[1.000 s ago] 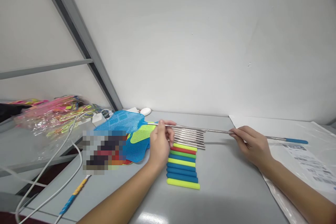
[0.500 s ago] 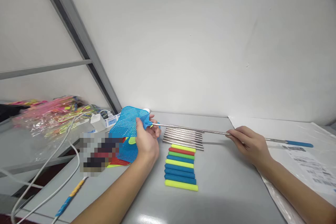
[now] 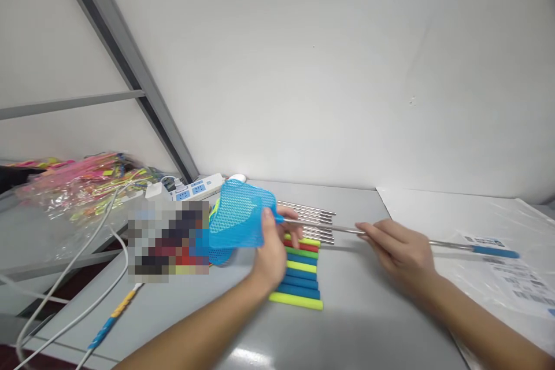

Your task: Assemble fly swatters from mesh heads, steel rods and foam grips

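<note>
Head view, with clock directions from the left hand (image 3: 271, 260): coloured tubes (image 3: 301, 283) lie at 4 o'clock, partly hidden behind that hand; metal rods (image 3: 314, 211) sit at 2, partly covered; a power strip (image 3: 202, 186) is at 10 to 11, plastic bags (image 3: 91, 185) farther off at 10. A pixelated patch hides things at 9. The blue fly swatter (image 3: 243, 217) is held above the table, its mesh head at 11, its shaft running toward 3. The left hand grips its neck, thumb on top; the right hand (image 3: 401, 251), palm down, pinches the shaft between fingertips.
</note>
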### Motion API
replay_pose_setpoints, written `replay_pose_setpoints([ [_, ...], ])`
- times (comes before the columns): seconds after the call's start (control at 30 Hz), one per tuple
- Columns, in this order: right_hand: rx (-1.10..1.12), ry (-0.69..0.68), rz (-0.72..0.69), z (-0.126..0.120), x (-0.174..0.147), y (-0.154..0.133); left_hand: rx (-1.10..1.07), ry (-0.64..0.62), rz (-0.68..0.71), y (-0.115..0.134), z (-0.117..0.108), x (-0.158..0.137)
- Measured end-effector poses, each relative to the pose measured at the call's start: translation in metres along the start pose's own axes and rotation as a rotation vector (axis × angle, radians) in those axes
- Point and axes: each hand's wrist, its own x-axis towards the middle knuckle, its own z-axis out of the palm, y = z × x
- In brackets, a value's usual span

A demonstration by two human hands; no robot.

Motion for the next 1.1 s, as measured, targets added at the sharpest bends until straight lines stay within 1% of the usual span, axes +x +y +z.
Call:
replay_pose_setpoints([
  [0.07,0.066,-0.048,-0.034,0.004,0.003,-0.011,-0.025,-0.101,-0.002,-0.003,0.01,-0.015],
  [0.1,0.082,-0.054,-0.05,0.005,0.005,-0.014,-0.012,-0.121,0.013,-0.004,0.013,-0.021],
  [0.2,0.046,-0.05,-0.092,0.004,0.007,-0.017,0.049,-0.121,0.058,-0.005,0.015,-0.028],
  [0.3,-0.028,-0.085,-0.106,-0.001,0.005,-0.008,0.099,-0.092,0.033,-0.004,0.009,-0.023],
  [0.43,-0.087,-0.154,-0.024,-0.004,-0.003,0.014,0.039,0.033,0.007,0.002,-0.003,-0.004],
  [0.5,-0.095,-0.188,0.035,-0.005,-0.007,0.024,-0.037,0.122,0.017,0.008,-0.01,0.01],
  [0.57,-0.097,-0.211,0.082,-0.005,-0.01,0.032,-0.11,0.246,0.037,0.015,-0.019,0.025],
  [0.67,-0.091,-0.231,0.115,-0.004,-0.011,0.036,-0.192,0.428,0.07,0.025,-0.031,0.044],
  [0.7,-0.085,-0.241,0.115,-0.004,-0.011,0.036,-0.216,0.465,0.076,0.027,-0.034,0.049],
  [0.77,-0.076,-0.258,0.11,-0.005,-0.011,0.033,-0.249,0.486,0.072,0.031,-0.039,0.056],
  [0.83,-0.066,-0.268,0.106,-0.006,-0.012,0.03,-0.249,0.457,0.067,0.033,-0.042,0.061],
  [0.9,-0.06,-0.263,0.118,-0.007,-0.012,0.026,-0.227,0.384,0.08,0.033,-0.043,0.062],
  [0.97,-0.06,-0.256,0.129,-0.008,-0.011,0.019,-0.18,0.308,0.104,0.027,-0.039,0.057],
  [1.0,-0.062,-0.252,0.125,-0.009,-0.009,0.014,-0.139,0.26,0.095,0.023,-0.036,0.052],
  [1.03,-0.061,-0.252,0.117,-0.009,-0.007,0.009,-0.098,0.211,0.074,0.018,-0.03,0.044],
  [1.07,-0.051,-0.255,0.103,-0.009,-0.005,0.003,-0.036,0.148,0.023,0.013,-0.024,0.035],
  [1.1,-0.032,-0.26,0.09,-0.009,-0.003,-0.003,0.016,0.053,-0.036,0.009,-0.018,0.025],
])
